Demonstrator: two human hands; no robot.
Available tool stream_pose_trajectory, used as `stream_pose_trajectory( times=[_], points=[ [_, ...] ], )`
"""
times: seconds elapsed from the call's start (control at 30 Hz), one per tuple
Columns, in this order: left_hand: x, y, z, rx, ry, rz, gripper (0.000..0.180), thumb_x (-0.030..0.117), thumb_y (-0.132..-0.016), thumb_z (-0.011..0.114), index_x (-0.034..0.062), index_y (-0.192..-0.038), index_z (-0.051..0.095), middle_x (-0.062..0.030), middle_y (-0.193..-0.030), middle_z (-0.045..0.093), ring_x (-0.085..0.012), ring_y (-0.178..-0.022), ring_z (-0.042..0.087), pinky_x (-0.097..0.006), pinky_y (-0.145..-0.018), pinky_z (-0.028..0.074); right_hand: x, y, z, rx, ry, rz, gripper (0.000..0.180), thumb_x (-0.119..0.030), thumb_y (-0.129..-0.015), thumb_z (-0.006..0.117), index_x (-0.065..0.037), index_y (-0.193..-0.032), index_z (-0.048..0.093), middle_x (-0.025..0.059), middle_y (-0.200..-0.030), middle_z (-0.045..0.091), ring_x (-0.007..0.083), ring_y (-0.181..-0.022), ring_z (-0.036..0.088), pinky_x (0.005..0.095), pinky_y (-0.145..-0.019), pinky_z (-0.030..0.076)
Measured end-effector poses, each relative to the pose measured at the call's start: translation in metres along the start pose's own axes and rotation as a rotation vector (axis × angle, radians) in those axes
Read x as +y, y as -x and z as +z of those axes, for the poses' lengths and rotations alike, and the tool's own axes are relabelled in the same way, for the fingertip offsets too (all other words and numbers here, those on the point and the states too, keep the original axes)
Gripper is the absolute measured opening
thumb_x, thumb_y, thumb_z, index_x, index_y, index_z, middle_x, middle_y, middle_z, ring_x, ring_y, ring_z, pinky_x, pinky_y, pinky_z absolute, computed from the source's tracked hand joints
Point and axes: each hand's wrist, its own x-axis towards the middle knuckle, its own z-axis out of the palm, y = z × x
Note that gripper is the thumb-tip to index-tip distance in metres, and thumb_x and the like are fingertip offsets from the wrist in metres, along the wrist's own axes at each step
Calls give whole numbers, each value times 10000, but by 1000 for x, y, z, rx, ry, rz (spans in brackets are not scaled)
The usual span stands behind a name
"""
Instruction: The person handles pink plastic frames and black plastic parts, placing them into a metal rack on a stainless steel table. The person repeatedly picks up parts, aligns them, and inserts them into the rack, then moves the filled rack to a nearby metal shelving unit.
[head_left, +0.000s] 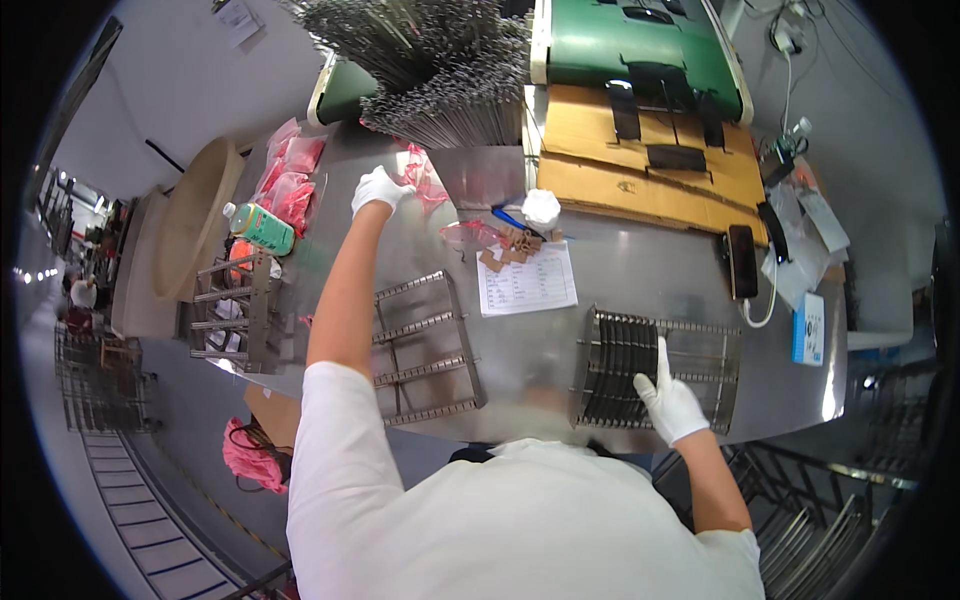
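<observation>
My left hand (380, 188), in a white glove, reaches far across the shiny metal table (520, 380) and touches a pink plastic bag (425, 178) near a big heap of thin metal rods (440, 70). Whether it grips the bag I cannot tell. My right hand (668, 400), also gloved, rests with a finger pointing up on a metal slotted rack (655, 370) partly filled with dark flat pieces. An empty metal rack (425, 350) lies between my arms.
A printed sheet (527, 280) with small brown pieces and a white cup lies mid-table. Cardboard sheets (640, 150), a green machine (640, 45), a phone (742, 262), a green bottle (262, 228) and more pink bags (290, 175) surround it. Another rack (235, 310) stands left.
</observation>
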Motion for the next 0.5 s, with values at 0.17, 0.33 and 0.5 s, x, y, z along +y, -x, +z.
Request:
stream_pose_trajectory(
  times=[0.17, 0.33, 0.5],
  points=[
    [-16, -44, 54, -183, 481, -83, 517, 453, -951, 636, 91, -1319, 665, -143, -931, 771, -256, -778, 751, -386, -744, 580, -7, 2, -17, 57, -26, 182, 905, -634, -1039, 400, -136, -1650, -45, 322, -824, 678, 495, -768, 664, 571, -721, 497],
    [-95, -40, 46, -109, 678, -8, 293, 316, -939, 614, 65, -893, 758, -79, -699, 720, -173, -586, 679, -349, -600, 529, -31, 8, -50, 339, -320, 49, 764, -455, -1052, 536, -142, -1654, 185, 137, -821, 679, 320, -727, 665, 434, -720, 527],
    [-100, 100, -130, -319, 779, 3, 279, 273, -1000, 593, 61, -1073, 758, -5, -637, 607, -80, -504, 530, -252, -496, 397, -91, 3, -56, 384, -418, -283, 577, -231, -1038, 594, -66, -1565, 429, 58, -794, 641, 112, -687, 565, 287, -691, 505]
  ],
)
